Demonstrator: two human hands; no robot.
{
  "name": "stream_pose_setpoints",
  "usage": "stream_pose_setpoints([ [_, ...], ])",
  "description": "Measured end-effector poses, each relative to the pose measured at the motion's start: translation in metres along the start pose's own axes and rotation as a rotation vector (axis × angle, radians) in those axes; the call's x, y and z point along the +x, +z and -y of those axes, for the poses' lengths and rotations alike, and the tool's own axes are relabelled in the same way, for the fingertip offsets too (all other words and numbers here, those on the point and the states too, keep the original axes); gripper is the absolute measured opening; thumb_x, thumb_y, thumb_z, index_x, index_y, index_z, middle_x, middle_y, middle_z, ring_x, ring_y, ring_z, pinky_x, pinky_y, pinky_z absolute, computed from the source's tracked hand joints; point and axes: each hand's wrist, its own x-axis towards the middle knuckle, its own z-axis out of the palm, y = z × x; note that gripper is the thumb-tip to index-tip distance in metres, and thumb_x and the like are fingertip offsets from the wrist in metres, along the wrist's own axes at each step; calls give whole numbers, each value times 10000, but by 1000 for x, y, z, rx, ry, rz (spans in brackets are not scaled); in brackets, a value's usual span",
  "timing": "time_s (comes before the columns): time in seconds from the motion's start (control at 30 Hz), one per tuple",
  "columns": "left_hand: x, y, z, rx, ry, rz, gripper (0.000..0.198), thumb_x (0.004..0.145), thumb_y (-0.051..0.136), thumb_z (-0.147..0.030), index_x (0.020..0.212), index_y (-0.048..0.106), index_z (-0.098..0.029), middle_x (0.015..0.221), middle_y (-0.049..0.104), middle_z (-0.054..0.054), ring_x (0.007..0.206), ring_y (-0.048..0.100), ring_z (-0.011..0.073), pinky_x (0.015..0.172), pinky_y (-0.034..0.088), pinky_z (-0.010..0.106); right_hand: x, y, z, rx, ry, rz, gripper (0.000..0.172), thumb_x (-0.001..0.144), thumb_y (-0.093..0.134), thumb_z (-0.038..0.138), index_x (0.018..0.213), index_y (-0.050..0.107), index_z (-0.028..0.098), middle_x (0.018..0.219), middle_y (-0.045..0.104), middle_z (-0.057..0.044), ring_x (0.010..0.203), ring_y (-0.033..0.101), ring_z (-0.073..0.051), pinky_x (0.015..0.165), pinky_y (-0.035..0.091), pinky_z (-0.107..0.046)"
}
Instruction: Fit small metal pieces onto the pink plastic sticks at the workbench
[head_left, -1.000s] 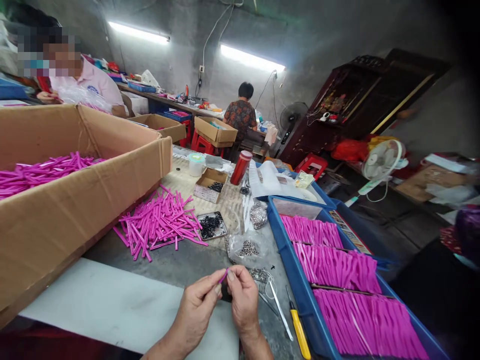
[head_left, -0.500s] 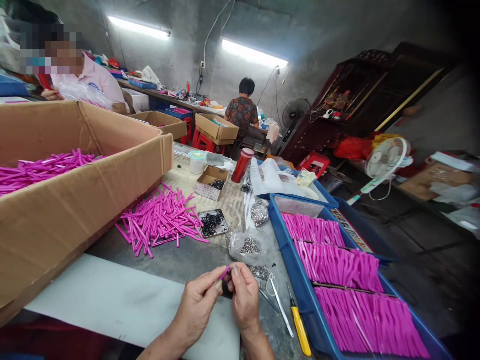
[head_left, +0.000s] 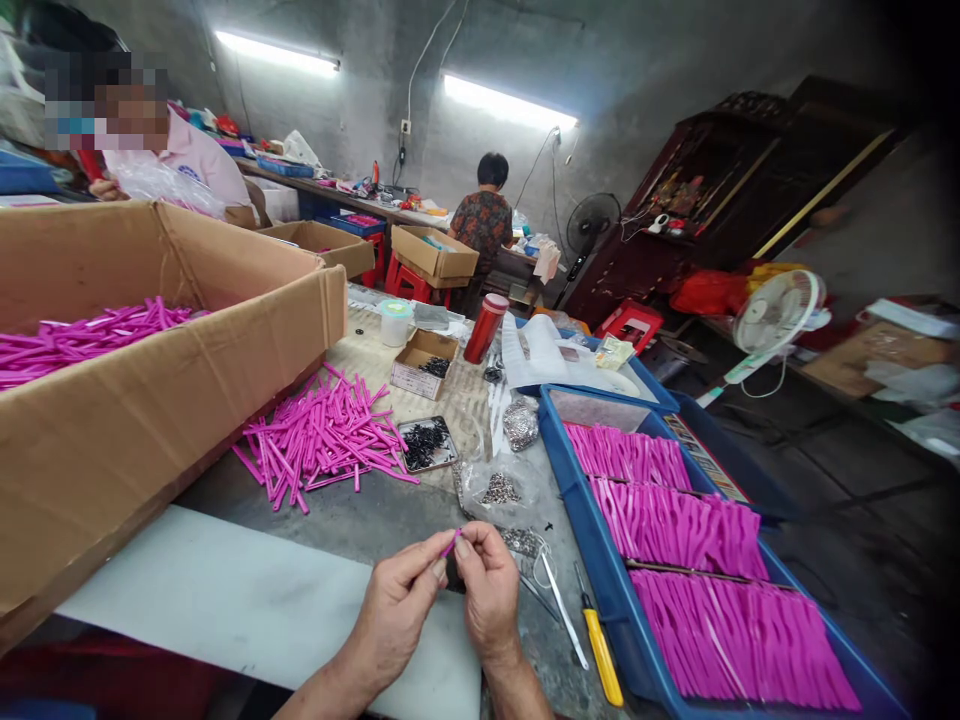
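Note:
My left hand (head_left: 397,610) pinches a small magenta plastic piece (head_left: 451,543) between thumb and fingers. At the piece's far end, the thumb and fingers of my right hand (head_left: 487,590) are closed on it; whether they also hold a tiny part is hidden. A dark object shows between the hands, too covered to name. Beyond them lie a plastic bag of small metal parts (head_left: 501,490), a tray of small black parts (head_left: 426,446) and a loose heap of slim magenta pieces (head_left: 319,440). A yellow-handled screwdriver (head_left: 600,655) and a white-handled tool (head_left: 564,612) rest right of my hands.
A large cardboard box (head_left: 172,400) with magenta pieces stands left. At right, a blue crate (head_left: 581,530) holds rows of magenta pieces. A red flask (head_left: 486,328) and small carton (head_left: 405,376) stand farther back. A pale board (head_left: 247,600) lies in front. Two people sit beyond.
The fingers of my right hand have shifted slightly at the end of the magenta piece. Both hands stay in nearly the same place.

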Motion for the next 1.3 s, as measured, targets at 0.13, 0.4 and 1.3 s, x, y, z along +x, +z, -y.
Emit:
stream_pose_setpoints([
  [0.13,0,0,-3,-27,14,7,293,740,511,-245,998,622,-162,649,630,24,735,565,164,708,468,278,0,-1,0,-31,-4,19,297,761,469,416,599,465,167,516,386,50,454,326,-73,416,289,-192],
  [0.4,0,0,-1,-11,-20,6,306,740,512,-260,1008,616,-155,787,639,48,659,550,139,649,473,254,0,-2,-3,-26,-21,-2,232,729,525,378,642,485,167,554,417,44,502,364,-83,461,322,-201],
  [1.3,1,0,-3,-44,-31,-18,311,718,522,-260,990,628,-150,713,629,40,635,540,137,626,473,253,1,0,1,-53,-22,-39,220,713,529,376,649,488,169,558,432,39,496,382,-87,452,340,-196],
])
